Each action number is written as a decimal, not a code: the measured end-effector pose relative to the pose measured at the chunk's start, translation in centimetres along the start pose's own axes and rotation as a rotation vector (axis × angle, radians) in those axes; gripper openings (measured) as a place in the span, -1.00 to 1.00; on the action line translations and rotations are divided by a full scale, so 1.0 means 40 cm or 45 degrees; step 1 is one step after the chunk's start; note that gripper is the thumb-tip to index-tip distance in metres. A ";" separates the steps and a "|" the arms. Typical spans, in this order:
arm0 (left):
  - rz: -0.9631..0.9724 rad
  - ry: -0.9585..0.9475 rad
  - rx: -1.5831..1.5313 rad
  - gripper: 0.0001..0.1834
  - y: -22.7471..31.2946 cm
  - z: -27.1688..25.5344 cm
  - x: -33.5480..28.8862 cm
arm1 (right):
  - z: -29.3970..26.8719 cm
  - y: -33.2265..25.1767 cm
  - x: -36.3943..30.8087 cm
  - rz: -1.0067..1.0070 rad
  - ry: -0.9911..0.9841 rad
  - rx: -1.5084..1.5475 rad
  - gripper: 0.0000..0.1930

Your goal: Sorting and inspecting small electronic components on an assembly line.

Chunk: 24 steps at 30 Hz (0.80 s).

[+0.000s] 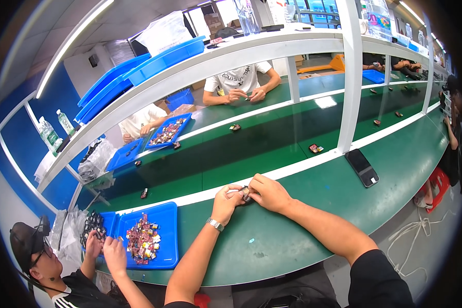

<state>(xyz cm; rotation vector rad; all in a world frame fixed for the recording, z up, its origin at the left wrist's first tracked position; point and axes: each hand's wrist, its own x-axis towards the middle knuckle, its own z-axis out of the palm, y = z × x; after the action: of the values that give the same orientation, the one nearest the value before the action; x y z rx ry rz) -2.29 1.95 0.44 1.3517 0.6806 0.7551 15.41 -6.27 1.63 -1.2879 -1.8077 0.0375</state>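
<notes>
Item: small dark rectangular part [246,193], pinched between the fingertips of both hands just above the green tabletop [292,226], near its white front strip. Left hand [227,201], silver wristwatch [215,224] on the wrist, fingers closed on the part's left end. Right hand [268,193], fingers closed on its right end. Nearby: shallow blue plastic tray [167,241] of mixed small parts, left; black slab-shaped phone [362,167], right; a neighbouring person's hands [103,247] at the tray's far edge.
</notes>
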 end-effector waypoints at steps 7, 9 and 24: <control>0.031 0.052 -0.260 -0.64 0.013 0.033 -0.005 | 0.009 0.007 -0.009 0.133 -0.004 0.141 -0.86; 0.055 0.122 -0.250 -0.63 0.000 0.033 -0.005 | 0.018 0.009 -0.012 0.280 -0.050 0.308 -0.87; -0.010 -0.033 0.022 -0.68 0.009 0.013 0.001 | 0.020 0.014 -0.002 0.171 0.139 0.205 -0.86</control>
<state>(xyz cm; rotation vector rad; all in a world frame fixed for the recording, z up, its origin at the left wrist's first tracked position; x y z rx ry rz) -1.87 1.69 0.85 1.3715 0.6727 0.7257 15.28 -5.71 0.83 -1.2698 -1.5905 0.1803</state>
